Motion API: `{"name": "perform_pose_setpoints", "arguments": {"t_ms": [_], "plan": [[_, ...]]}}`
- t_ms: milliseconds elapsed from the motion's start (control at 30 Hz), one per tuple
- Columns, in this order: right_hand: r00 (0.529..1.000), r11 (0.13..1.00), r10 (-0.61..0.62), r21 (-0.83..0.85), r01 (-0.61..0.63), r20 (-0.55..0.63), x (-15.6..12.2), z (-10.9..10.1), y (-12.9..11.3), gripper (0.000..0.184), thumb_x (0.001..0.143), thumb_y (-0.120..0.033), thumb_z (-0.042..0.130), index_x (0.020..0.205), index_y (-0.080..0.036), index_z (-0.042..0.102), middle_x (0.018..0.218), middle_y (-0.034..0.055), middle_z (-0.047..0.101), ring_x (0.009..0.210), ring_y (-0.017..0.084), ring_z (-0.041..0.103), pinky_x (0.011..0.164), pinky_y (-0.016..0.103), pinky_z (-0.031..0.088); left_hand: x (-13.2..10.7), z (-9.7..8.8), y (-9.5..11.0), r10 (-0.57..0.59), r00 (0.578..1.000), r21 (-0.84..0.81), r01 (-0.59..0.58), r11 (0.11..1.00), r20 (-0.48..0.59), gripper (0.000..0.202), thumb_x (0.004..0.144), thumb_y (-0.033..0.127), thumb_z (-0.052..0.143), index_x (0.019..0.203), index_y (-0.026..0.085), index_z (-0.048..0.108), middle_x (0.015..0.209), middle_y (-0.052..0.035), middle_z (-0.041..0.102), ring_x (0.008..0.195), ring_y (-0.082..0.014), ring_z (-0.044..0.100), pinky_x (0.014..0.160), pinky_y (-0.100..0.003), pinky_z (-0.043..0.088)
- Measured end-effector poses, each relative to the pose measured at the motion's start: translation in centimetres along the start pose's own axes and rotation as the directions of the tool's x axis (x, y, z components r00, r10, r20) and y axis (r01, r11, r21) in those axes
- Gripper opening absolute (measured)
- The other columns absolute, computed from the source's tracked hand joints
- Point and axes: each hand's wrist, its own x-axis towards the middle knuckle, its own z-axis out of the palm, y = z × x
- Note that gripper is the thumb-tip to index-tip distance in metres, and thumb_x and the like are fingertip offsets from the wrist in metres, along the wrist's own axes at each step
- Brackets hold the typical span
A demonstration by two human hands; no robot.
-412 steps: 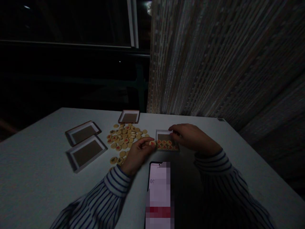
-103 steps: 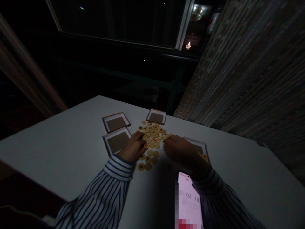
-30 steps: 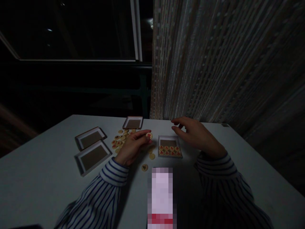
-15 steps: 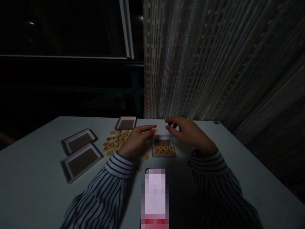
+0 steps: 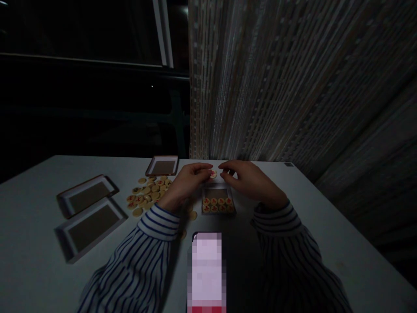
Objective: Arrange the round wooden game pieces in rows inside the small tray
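Note:
Between the thumb and fingers of my left hand [image 5: 187,182] is a round xiangqi piece [image 5: 213,174] with a red character facing me. My right hand [image 5: 249,180] is close by on the right, thumb and fingers apart, with nothing between them. Below both hands lies a small box [image 5: 218,213], its near part filled with two rows of red-marked xiangqi pieces [image 5: 214,201]. A heap of loose pieces [image 5: 147,191], some face up and some blank side up, spreads left of my left wrist. A few single pieces [image 5: 193,215] lie between that wrist and the box.
Two shallow box parts [image 5: 94,228] sit side by side on the left of the white table [image 5: 29,208]. Another box part [image 5: 163,174] stands behind the heap. A blurred-out phone-like object [image 5: 206,269] lies at the near middle. A string curtain [image 5: 234,87] hangs behind the table.
My right hand has come nearer to the piece in my left hand, narrowing the space between them. The whole view has shifted slightly.

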Motion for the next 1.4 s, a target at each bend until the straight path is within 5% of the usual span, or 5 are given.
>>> {"name": "perform_pose_setpoints", "arguments": {"t_ms": [333,833,1067,1400], "plan": [[0.999,1.0,-0.02,0.008,0.019,0.046,0.6,1.3,-0.1,0.029,0.085,-0.028,0.051,0.11,-0.019,0.061,0.098,0.0054,0.067,0.081,0.016,0.06,0.073,0.028,0.044,0.1,0.3,-0.3,0.084,0.996,0.096,-0.083,0.992,-0.004,0.011,0.068,0.019,0.065,0.076,0.011,0.068,0.074,-0.0033,0.068,0.071,-0.0138,0.061,0.073,-0.028,0.047],[0.995,0.996,-0.001,-0.085,0.009,0.101,0.8,2.0,0.1,0.027,0.082,-0.03,0.053,0.105,-0.019,0.062,0.097,0.005,0.067,0.084,0.018,0.06,0.072,0.028,0.042,0.6,-0.1,-1.4,0.062,0.998,0.222,-0.06,0.973,0.0,0.02,0.074,0.016,0.057,0.093,0.011,0.059,0.065,-0.0014,0.065,0.062,-0.0136,0.06,0.06,-0.024,0.046],[0.98,0.974,0.107,-0.214,-0.07,0.167,0.5,2.3,1.1,0.025,0.081,-0.032,0.053,0.101,-0.019,0.064,0.094,0.0059,0.069,0.081,0.018,0.061,0.067,0.026,0.041,0.8,-1.5,-2.6,0.213,0.976,0.745,-0.173,0.644,0.043,0.031,0.079,0.022,0.05,0.107,0.012,0.061,0.089,-0.0103,0.069,0.083,-0.0213,0.063,0.073,-0.03,0.046],[0.908,0.924,0.255,-0.359,-0.129,0.332,0.6,3.1,2.0,0.028,0.082,-0.038,0.049,0.095,-0.02,0.065,0.093,0.0081,0.068,0.082,0.02,0.061,0.062,0.027,0.038,0.6,-2.1,-3.3,0.086,0.983,0.945,-0.182,0.274,0.164,0.034,0.085,0.022,0.043,0.112,0.012,0.06,0.111,-0.0124,0.065,0.103,-0.0235,0.059,0.088,-0.032,0.044]]}}
